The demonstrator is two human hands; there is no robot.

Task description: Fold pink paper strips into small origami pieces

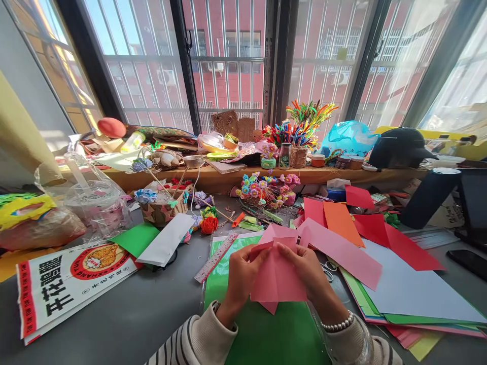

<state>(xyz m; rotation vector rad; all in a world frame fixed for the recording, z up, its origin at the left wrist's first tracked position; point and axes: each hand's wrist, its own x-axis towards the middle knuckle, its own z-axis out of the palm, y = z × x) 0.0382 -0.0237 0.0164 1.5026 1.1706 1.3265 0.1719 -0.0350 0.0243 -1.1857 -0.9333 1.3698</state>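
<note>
Centrally, lower half of the frame, I log one folded pink paper (pixel 277 284), held up over a green folder (pixel 277 337) on the grey surface (pixel 125 329). Left of the folder: one speckled ruler (pixel 216 257), lying slanted across its edge; farther left, a white paper (pixel 167 241) and a printed bag (pixel 76 284). Crowding the right hand (pixel 309 266): scissors (pixel 329 271), partly covered, and a long pink strip (pixel 342 253). Lower right: a stack of coloured sheets (pixel 422 284); beyond it, a phone (pixel 468 262). Upper right, on the ledge: a black cap (pixel 399 147).

Hands, two: left hand (pixel 243 271) and right, both pinching the pink paper's upper part between thumb and fingers, thumbs near each other, wrists angled inward from below.
</note>
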